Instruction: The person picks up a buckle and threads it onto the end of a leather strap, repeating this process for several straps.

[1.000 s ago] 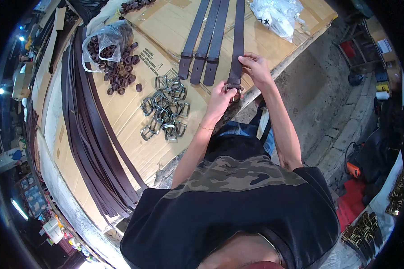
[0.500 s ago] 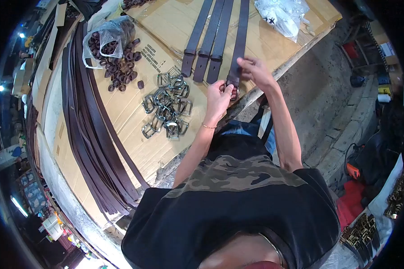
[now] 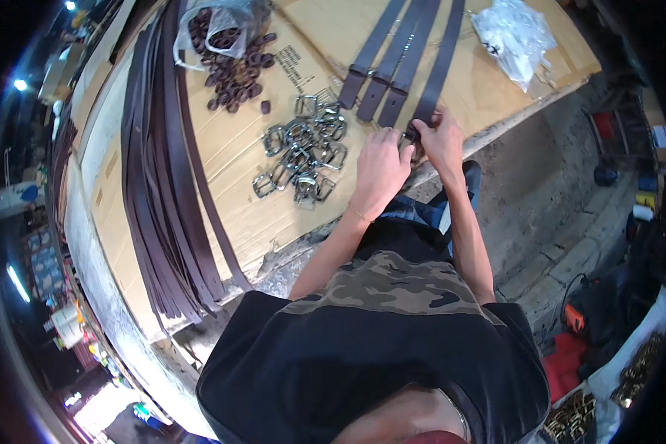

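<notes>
A dark brown belt strap [image 3: 440, 70] runs down the cardboard to the table's near edge. My right hand [image 3: 442, 144] is closed around its near end. At that end a metal belt buckle [image 3: 407, 137] shows in part between my hands. My left hand [image 3: 381, 166] pinches the buckle from the left side; its fingertips are partly hidden. Left of this strap lie three more belts [image 3: 396, 96] with loops near their ends. Close to my left hand is a pile of loose metal buckles [image 3: 300, 148].
Small brown leather loops [image 3: 237, 81] spill from a clear plastic bag [image 3: 233, 37]. Long brown straps [image 3: 166, 170] lie bundled at the left. A white plastic bag [image 3: 514, 41] sits at the far right of the cardboard [image 3: 229, 200]. The table edge [image 3: 510, 122] runs beside my right arm.
My right hand has come down from beside the strap and closed on its near end. My left hand stays at the buckle. The whole view has shifted, with the table lying further right and higher.
</notes>
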Tool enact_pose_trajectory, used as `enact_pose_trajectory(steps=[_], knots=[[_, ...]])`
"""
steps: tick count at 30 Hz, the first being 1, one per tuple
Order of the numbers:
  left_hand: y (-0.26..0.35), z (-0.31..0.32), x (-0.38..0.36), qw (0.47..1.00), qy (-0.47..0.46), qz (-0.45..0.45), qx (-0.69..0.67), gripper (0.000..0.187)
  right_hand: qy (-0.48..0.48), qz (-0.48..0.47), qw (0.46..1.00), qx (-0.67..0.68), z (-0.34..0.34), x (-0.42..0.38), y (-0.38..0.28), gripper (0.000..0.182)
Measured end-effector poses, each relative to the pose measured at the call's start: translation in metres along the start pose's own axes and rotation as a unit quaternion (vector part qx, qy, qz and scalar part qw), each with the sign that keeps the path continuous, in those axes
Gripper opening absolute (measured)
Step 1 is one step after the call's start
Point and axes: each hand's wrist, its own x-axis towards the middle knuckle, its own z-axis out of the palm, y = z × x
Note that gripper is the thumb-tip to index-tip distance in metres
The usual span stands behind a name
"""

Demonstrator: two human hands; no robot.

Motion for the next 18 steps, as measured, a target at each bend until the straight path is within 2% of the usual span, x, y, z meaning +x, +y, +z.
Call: enact_pose_trajectory(steps=[1, 3, 4, 5, 7, 8, 10, 11, 14, 16, 18], knots=[[-0.006, -0.009, -0.005, 1.0, 0.006, -0.005, 0.004, 0.035, -0.006, -0.005, 1.0, 0.004, 0.003, -0.005, -0.002, 0.039], [-0.024, -0.027, -0.013, 0.995, 0.077, -0.008, 0.069, 0.035, 0.156, -0.085, 0.984, -0.036, 0.005, -0.012, -0.006, 0.037], [-0.034, -0.034, -0.017, 0.992, 0.087, -0.042, 0.083, 0.034, 0.172, -0.101, 0.98, -0.023, 0.001, -0.015, -0.011, 0.027], [-0.046, -0.039, -0.02, 0.991, 0.09, -0.043, 0.085, 0.034, 0.171, -0.103, 0.98, -0.021, 0.002, -0.017, -0.012, 0.027], [-0.069, -0.042, -0.026, 0.968, 0.091, -0.092, 0.214, 0.025, 0.054, -0.157, 0.984, 0.068, 0.004, -0.024, -0.011, 0.017], [-0.077, -0.04, -0.029, 0.968, 0.092, -0.092, 0.215, 0.025, 0.012, -0.152, 0.982, 0.112, 0.012, -0.029, -0.015, 0.012], [-0.089, -0.037, -0.029, 0.97, 0.105, -0.048, 0.212, 0.019, -0.027, -0.228, 0.97, 0.08, 0.021, -0.04, -0.028, 0.014], [-0.091, -0.039, -0.028, 0.97, 0.108, -0.045, 0.213, 0.019, -0.074, -0.219, 0.97, 0.076, 0.026, -0.045, -0.034, 0.017], [-0.092, -0.043, -0.025, 0.984, 0.092, -0.025, 0.152, 0.013, -0.167, -0.215, 0.96, 0.061, 0.048, -0.054, -0.034, 0.024], [-0.089, -0.044, -0.023, 0.994, 0.054, -0.064, 0.077, 0.009, -0.262, -0.19, 0.946, 0.007, 0.06, -0.056, -0.031, 0.031], [-0.09, -0.044, -0.023, 0.995, 0.065, -0.04, 0.065, 0.007, -0.24, -0.232, 0.942, -0.017, 0.062, -0.056, -0.032, 0.033]])
